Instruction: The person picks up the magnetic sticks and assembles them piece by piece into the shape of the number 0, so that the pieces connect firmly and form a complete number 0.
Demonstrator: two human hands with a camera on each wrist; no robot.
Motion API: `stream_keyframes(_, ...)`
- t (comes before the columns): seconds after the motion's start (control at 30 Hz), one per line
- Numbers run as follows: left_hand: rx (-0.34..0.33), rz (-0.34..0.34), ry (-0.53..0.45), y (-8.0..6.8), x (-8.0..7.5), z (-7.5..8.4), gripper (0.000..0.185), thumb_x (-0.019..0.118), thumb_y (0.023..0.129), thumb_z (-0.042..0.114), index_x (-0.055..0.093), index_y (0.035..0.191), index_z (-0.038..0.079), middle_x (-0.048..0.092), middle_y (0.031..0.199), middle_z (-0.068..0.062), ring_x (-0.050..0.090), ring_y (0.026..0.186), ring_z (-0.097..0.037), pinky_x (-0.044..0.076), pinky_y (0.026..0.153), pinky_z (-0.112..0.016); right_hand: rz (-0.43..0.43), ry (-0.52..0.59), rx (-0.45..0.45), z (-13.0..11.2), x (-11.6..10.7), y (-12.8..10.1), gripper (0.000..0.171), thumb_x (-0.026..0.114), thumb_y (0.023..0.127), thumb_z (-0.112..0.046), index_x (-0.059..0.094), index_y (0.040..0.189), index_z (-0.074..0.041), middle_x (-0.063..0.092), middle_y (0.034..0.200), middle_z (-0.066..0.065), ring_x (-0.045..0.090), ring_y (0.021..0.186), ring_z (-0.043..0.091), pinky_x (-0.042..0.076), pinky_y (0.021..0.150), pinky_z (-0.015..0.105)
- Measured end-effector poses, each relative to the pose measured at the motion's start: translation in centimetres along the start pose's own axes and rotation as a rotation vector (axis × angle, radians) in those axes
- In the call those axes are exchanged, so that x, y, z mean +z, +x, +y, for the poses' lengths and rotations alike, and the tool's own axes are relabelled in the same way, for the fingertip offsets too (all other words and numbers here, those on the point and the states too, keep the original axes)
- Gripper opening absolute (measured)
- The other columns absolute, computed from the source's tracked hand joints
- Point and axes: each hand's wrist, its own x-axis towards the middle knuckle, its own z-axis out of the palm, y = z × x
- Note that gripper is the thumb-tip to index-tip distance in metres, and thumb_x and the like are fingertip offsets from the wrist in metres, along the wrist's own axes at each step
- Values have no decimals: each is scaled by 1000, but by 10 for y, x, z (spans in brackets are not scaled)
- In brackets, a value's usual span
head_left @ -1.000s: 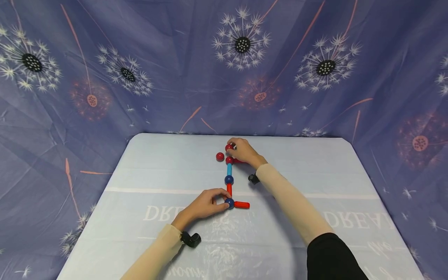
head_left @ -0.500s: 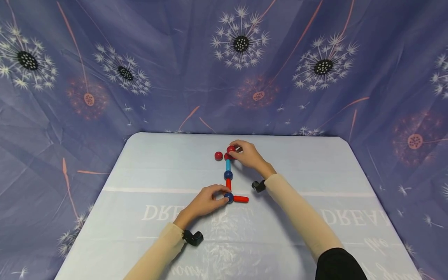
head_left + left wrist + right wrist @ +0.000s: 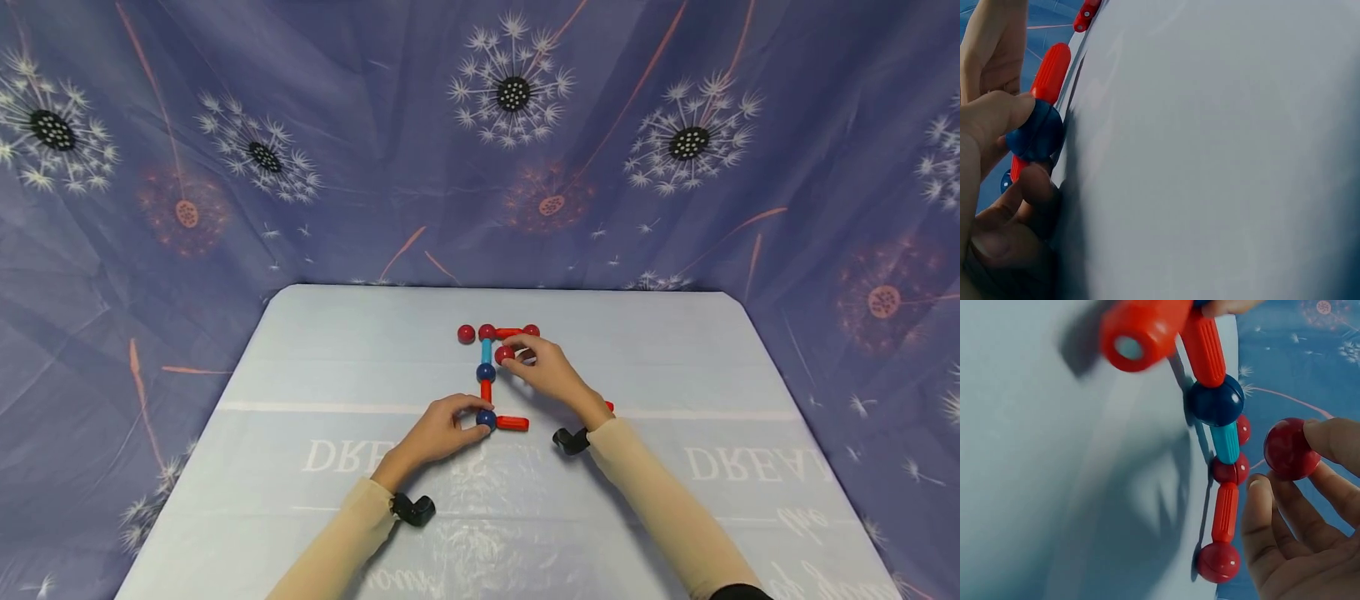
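Draping the walls, a blue cloth (image 3: 225, 125) printed with dandelion heads stands round a pale surface (image 3: 300, 467) under a clear printed cover. No containers show. On the surface lies a chain (image 3: 486, 375) of red and teal rods joined by red and blue balls, with a loose ball (image 3: 467, 334) just beside its far end. The left hand (image 3: 438, 433) pinches the near blue ball (image 3: 486, 418) with curled fingers (image 3: 997, 115). The right hand (image 3: 551, 375) holds a red ball (image 3: 504, 353) at its fingertips (image 3: 1335, 440), just beside the chain's middle.
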Motion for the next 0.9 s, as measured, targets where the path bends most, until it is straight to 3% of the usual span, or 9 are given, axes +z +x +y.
stream_keyframes(0.3, -1, 44, -11, 1, 2, -4, 30, 79, 92, 27, 73, 121, 22, 73, 118, 1, 52, 74, -10, 46, 65, -24, -1, 11, 39, 3, -3, -25, 36, 74, 97, -27, 67, 131, -16, 70, 125, 4, 70, 102, 22, 59, 89, 42)
stream_keyframes(0.9, -6, 42, 6, 0, 1, -1, 30, 78, 92, 26, 74, 122, 22, 73, 120, 0, 58, 89, -12, 47, 72, -24, -4, -18, 72, 16, -9, -67, 35, 75, 95, -23, 68, 129, -17, 70, 124, 4, 68, 95, 15, 57, 79, 31)
